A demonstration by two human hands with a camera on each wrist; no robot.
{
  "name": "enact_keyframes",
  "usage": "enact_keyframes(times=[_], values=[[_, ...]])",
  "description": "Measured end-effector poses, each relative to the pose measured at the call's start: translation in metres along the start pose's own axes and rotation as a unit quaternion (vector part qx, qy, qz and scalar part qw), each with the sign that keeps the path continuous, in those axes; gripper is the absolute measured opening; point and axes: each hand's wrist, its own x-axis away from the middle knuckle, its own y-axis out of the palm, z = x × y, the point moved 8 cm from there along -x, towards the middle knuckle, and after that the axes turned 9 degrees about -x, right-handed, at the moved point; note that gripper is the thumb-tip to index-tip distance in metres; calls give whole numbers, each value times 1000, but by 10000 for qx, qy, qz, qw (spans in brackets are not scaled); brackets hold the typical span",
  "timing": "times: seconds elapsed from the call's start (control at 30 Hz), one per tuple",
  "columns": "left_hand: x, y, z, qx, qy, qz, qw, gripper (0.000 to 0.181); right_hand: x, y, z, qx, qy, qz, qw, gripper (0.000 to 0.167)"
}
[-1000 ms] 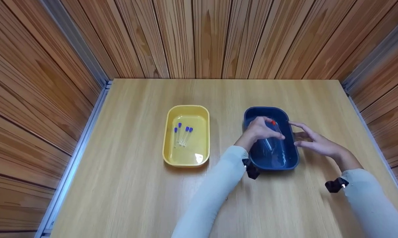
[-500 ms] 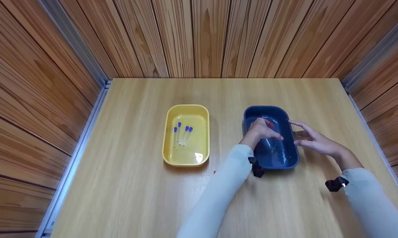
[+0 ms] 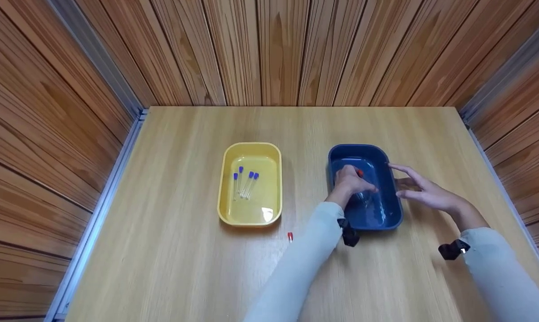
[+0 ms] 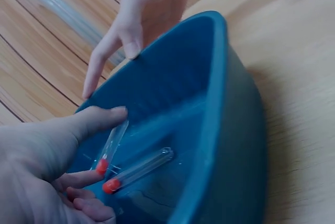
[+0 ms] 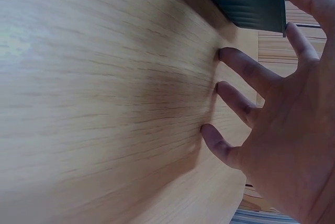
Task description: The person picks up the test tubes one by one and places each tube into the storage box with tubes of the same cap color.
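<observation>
Inside the blue tray [image 3: 396, 210], my left hand [image 3: 352, 181] pinches a red-capped clear tube [image 4: 113, 141] lengthwise, the thumb at its clear end and a finger at its red cap. A second red-capped tube [image 4: 142, 169] lies beside it on the tray floor, as the left wrist view shows. My right hand [image 3: 430, 194] is spread at the tray's right side; its thumb and index finger touch the rim, while the other fingertips rest on the table, seen in the right wrist view [image 5: 293, 124].
Left of the blue tray stands a yellow tray [image 3: 272, 201] holding several purple-capped tubes [image 3: 250, 183]. Between the trays, nearer the front, a red-capped tube [image 3: 290, 235] lies partly hidden by the left sleeve. Wooden walls [image 3: 278, 53] enclose the table's back and sides.
My left hand has shifted slightly left and toward the front within the blue tray, the tube's red cap moving with it. The red-capped tube on the table has come into view beside the sleeve.
</observation>
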Motion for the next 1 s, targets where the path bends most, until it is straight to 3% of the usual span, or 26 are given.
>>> enact_keyframes(times=[0.17,0.4,0.63,0.7,1.0], values=[[8,-1,0,87,29,164,9998,55,1,1,1,-36,25,-6,10000,82],[5,2,0,88,43,170,9998,49,1,-1,2,16,64,13,10000,83],[-24,15,-5,-273,-40,209,9994,46,0,-1,0,23,40,3,10000,80],[-25,16,-5,-284,-49,219,9993,46,0,-1,0,18,41,5,10000,80],[2,3,0,-180,-35,338,9993,53,1,-1,1,28,72,8,10000,82]])
